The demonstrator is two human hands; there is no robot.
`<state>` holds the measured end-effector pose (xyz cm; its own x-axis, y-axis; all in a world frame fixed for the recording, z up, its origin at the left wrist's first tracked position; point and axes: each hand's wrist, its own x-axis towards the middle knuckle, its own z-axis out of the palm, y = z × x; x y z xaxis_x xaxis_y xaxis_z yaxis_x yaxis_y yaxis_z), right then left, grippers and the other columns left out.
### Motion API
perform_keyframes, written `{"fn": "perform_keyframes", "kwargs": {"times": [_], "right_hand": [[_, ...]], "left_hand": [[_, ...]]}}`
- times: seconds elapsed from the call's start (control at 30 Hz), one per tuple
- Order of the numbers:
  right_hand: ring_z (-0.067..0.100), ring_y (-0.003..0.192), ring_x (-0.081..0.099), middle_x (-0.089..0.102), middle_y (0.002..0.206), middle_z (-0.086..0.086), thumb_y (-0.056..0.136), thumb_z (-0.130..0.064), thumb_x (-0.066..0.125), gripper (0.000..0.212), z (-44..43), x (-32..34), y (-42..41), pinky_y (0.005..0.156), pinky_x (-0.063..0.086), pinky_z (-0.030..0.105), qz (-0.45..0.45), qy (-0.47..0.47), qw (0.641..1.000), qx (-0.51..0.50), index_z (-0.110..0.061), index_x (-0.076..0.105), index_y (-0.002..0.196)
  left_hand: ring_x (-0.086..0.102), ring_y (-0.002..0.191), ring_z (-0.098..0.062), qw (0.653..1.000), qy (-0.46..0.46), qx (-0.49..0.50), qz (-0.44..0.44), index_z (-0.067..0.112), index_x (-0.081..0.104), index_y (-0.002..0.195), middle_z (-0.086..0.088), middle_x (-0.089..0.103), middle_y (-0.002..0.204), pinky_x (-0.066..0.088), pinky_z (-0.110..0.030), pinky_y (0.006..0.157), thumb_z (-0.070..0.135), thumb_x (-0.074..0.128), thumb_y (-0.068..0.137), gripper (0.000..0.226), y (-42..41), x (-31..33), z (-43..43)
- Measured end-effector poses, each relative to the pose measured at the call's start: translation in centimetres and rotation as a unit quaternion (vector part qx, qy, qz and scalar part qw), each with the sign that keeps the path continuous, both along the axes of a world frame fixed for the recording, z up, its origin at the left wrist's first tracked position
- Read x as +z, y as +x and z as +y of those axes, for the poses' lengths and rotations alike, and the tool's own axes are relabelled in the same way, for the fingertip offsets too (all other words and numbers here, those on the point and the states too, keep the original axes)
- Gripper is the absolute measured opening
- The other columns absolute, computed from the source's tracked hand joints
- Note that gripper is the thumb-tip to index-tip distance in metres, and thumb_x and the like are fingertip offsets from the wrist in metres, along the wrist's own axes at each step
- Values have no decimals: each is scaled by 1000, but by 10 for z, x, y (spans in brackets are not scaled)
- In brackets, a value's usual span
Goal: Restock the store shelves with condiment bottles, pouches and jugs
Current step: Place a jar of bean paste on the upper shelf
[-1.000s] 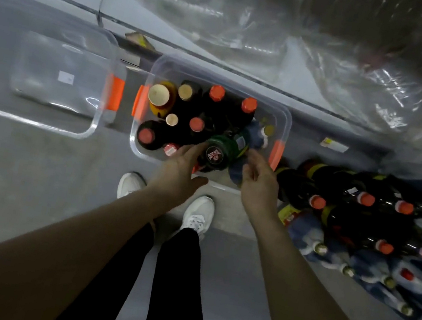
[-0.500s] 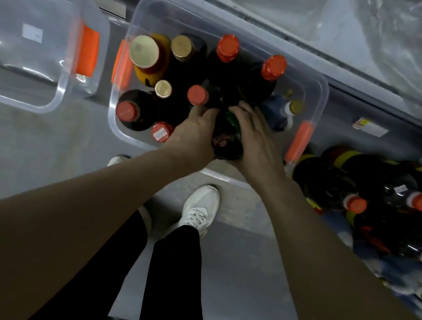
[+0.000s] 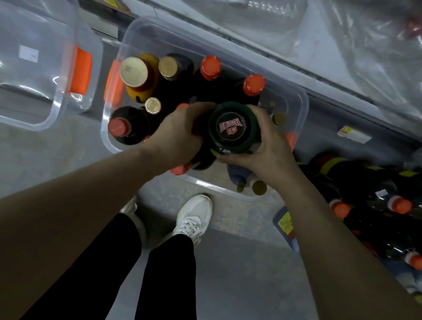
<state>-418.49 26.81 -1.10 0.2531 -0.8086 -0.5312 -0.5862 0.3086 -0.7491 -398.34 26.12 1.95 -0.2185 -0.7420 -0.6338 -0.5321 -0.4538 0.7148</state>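
Entry, one legible marking: I read white letters beginning "Yes", upside down, on the red emblem atop the dark green jar (image 3: 233, 129), remainder unclear; the shelf tag (image 3: 354, 133) print was too small for me.

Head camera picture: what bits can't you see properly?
- Dark bottle, head view: only its lid shows. The left hand and right hand gripping it cover its body.
- Other bottles in the clear bin, head view: some are hidden under both hands.
- Bottle pile, head view: dark, and cut off by the right edge.
- Shelf tag, head view: too small to read.
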Motion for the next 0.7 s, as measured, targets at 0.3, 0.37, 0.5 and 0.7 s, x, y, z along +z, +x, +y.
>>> {"fn": "perform_keyframes", "kwargs": {"times": [0.3, 0.37, 0.5, 0.7], "right_hand": [[3, 109, 68, 73, 116, -18, 80, -37, 82, 40, 20, 88, -1, 85, 56, 19, -172, 149, 948, -225, -46, 67, 116], [13, 115, 67, 72, 122, -7, 79, -42, 79, 42, 23, 110, 1, 96, 55, 35, -202, 167, 926, -273, -39, 69, 119], [20, 114, 69, 73, 121, 2, 81, -42, 78, 47, 19, 159, 12, 91, 58, 36, -222, 183, 901, -325, -23, 68, 124], [23, 105, 73, 76, 113, 3, 74, -44, 81, 53, 4, 258, 29, 79, 60, 30, -210, 172, 899, -343, -18, 69, 119]], "left_hand": [[62, 119, -11, 965, 154, 14, 212, 21, 49, 144, 0, 66, 130, 53, -27, 97, -3, 50, 98, 52, 20, 71, -21], [61, 120, -8, 961, 155, -7, 228, 26, 43, 148, 2, 63, 134, 53, -24, 93, -1, 50, 98, 57, 21, 94, -19], [60, 117, 0, 954, 154, -12, 255, 33, 34, 152, 8, 59, 136, 53, -15, 81, 1, 56, 95, 69, 25, 142, -13], [53, 127, -1, 957, 126, -50, 256, 38, 15, 155, 12, 49, 146, 49, -22, 98, 3, 78, 74, 109, 32, 226, -8]]}}
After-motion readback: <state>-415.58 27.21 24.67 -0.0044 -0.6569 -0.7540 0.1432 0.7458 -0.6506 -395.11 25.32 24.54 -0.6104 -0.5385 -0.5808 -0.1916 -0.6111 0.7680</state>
